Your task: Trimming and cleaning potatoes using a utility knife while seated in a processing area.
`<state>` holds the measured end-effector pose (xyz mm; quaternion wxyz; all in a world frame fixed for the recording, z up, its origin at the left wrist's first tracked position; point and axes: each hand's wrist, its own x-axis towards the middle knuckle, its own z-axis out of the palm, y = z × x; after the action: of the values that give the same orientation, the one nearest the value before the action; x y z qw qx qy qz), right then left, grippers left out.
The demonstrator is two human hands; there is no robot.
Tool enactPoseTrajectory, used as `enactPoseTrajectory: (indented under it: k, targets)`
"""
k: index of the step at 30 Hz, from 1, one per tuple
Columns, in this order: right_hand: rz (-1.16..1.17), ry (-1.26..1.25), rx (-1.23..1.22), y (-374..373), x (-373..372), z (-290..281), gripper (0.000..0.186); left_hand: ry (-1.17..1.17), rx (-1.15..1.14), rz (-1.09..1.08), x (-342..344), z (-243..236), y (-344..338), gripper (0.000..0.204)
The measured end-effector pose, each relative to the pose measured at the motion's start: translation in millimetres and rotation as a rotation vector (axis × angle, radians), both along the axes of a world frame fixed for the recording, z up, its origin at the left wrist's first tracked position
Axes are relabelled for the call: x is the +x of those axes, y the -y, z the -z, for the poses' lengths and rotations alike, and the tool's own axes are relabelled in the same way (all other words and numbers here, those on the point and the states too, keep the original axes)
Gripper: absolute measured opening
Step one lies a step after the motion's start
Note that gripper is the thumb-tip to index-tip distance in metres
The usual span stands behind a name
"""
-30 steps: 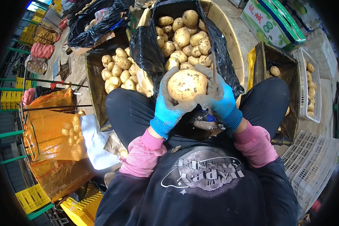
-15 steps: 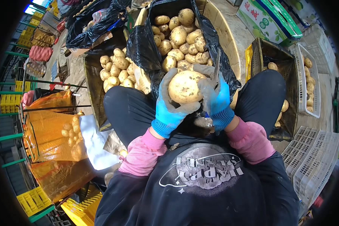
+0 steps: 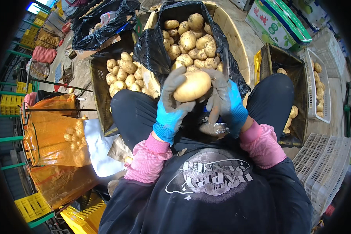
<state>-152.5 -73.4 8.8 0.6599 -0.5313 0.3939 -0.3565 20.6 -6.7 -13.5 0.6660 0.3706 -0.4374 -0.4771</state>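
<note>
I hold a large pale-yellow potato [image 3: 192, 86] in front of me, above my lap. My left hand [image 3: 171, 102], in a grey-palmed blue glove, wraps round its left side. The gloved fingers of my right hand [image 3: 224, 99] close against its right side. A thin, dark, blade-like strip stands up by my right hand; I cannot tell whether it is gripped. Just beyond both hands, a black plastic bag [image 3: 152, 48] lines a tan container [image 3: 238, 43] full of soil-specked potatoes [image 3: 188, 40].
Left of my knee stands a dark crate [image 3: 99, 91] of smaller potatoes [image 3: 124, 70]. To the right are another dark crate [image 3: 296, 130], a white basket [image 3: 310, 93] and stacked pale crates [image 3: 319, 163]. Orange mesh sacks [image 3: 46, 136] sit at far left, a green-white carton [image 3: 275, 25] at back right.
The potato has turned in my hands, so a smoother, cleaner side faces up. My right hand has shifted slightly right and its fingers have moved. The view has shifted a little.
</note>
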Motion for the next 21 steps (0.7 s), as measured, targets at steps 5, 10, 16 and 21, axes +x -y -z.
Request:
enactPoseTrajectory:
  k: [5,10,16,21]
  targets:
    - [-0.141,0.268,0.31,-6,4,-4,0.075,0.202,-0.06,-0.068,1,-9,8,0.075]
    - [-0.151,0.367,0.366,8,-14,-15,0.08,0.256,0.088,0.074,-9,-15,17,0.079]
    - [0.016,0.462,0.404,41,-49,-40,0.081,0.167,0.14,0.22,-37,-36,71,0.059]
    - [0.133,0.177,-0.263,71,-84,-41,0.064,0.15,0.256,0.0,-75,-37,137,0.031]
